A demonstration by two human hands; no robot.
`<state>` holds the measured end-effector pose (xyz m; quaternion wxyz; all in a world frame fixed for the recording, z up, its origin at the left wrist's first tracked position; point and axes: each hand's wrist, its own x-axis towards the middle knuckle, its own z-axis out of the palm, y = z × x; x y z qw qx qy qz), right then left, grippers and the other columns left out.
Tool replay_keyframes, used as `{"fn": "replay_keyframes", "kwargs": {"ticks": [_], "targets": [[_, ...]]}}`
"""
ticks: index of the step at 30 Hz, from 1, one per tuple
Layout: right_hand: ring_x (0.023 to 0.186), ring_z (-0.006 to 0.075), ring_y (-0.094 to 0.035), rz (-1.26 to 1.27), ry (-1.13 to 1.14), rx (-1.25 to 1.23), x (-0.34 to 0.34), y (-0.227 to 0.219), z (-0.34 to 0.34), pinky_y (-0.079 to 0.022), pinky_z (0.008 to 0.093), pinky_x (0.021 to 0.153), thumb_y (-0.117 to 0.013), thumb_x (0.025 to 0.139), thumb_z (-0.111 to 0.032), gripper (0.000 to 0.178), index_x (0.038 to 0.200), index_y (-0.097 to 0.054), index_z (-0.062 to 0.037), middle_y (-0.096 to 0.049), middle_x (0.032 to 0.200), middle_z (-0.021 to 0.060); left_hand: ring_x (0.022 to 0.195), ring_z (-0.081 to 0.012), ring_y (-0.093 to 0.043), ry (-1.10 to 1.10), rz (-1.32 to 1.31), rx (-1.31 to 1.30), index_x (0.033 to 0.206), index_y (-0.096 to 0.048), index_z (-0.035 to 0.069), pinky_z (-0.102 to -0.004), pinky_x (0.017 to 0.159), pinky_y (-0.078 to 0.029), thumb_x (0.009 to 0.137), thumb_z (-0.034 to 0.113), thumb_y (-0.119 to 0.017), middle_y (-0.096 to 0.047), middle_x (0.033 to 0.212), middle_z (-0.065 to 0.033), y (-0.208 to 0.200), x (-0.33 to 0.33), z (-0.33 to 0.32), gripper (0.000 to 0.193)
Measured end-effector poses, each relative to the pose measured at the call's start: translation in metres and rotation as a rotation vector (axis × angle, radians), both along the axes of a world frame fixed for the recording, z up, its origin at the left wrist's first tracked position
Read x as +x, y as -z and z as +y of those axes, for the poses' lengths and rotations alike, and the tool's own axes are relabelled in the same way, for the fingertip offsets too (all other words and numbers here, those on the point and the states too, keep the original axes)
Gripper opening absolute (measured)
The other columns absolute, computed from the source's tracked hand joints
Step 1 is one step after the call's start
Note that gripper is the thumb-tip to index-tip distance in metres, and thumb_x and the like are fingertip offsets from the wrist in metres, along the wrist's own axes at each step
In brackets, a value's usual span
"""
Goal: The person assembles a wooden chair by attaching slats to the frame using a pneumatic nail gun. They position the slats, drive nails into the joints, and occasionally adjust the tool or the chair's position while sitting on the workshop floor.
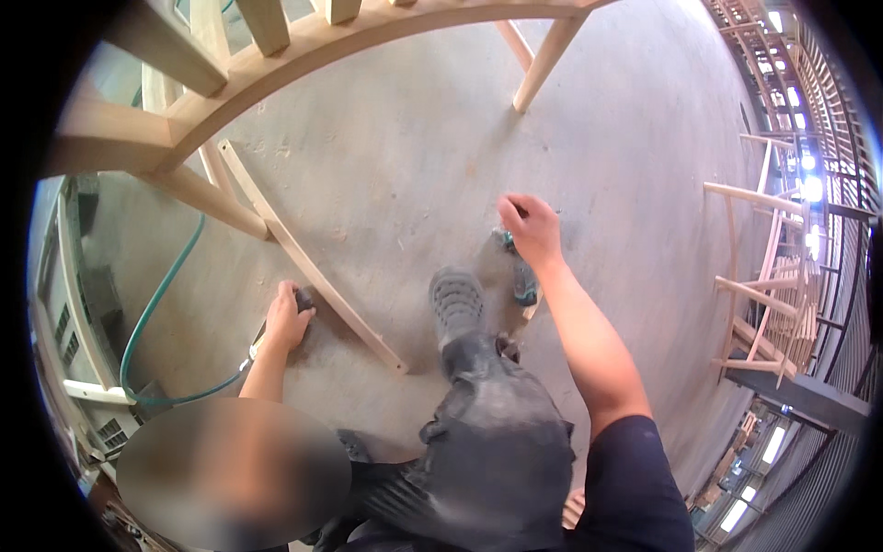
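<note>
My left hand (290,317) is low at the left, its fingers wrapped round a dark air tool (303,300) that is mostly hidden by the hand. A metal fitting (255,350) behind it joins a teal hose (152,308). My right hand (533,225) hangs right of centre with fingers curled together. Whatever it pinches, if anything, is hidden. Below that hand a teal and black cordless drill (524,283) lies on the floor, partly covered by the hand and wrist. A long wooden strip (313,267) with holes near its ends lies slantwise beside my left hand.
A pale wooden frame with a curved rail (322,51) and legs (549,63) stands across the upper left. My boot (457,304) is on the concrete floor (395,184) between my hands. Wooden pieces (782,294) are stacked at the far right. A blurred oval covers the lower left.
</note>
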<state>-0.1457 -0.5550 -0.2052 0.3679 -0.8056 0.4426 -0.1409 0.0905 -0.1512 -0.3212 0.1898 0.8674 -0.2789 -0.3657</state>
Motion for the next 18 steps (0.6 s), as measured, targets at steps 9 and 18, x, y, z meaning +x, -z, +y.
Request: {"fn": "replay_keyframes", "kwargs": {"ticks": [9, 18], "targets": [[0.082, 0.0205, -0.072, -0.111, 0.121, 0.006, 0.148, 0.138, -0.188, -0.058, 0.0320, 0.081, -0.057, 0.095, -0.015, 0.035, 0.121, -0.070, 0.0027, -0.073, 0.099, 0.0149, 0.110, -0.0447, -0.059, -0.147, -0.061, 0.099, 0.121, -0.049, 0.008, -0.0509, 0.093, -0.047, 0.076, 0.009, -0.080, -0.063, 0.110, -0.0235, 0.004, -0.015, -0.007, 0.055], [0.131, 0.0359, -0.053, 0.164, 0.241, -0.201, 0.239, 0.173, -0.265, -0.043, 0.0472, 0.111, -0.061, 0.095, -0.025, 0.046, 0.138, -0.055, -0.0073, -0.059, 0.136, 0.0199, 0.107, -0.0434, -0.056, -0.294, -0.193, 0.100, 0.113, -0.055, 0.005, -0.0510, 0.090, -0.046, 0.071, 0.001, -0.080, -0.063, 0.107, -0.0203, -0.010, -0.039, -0.022, 0.049]]}}
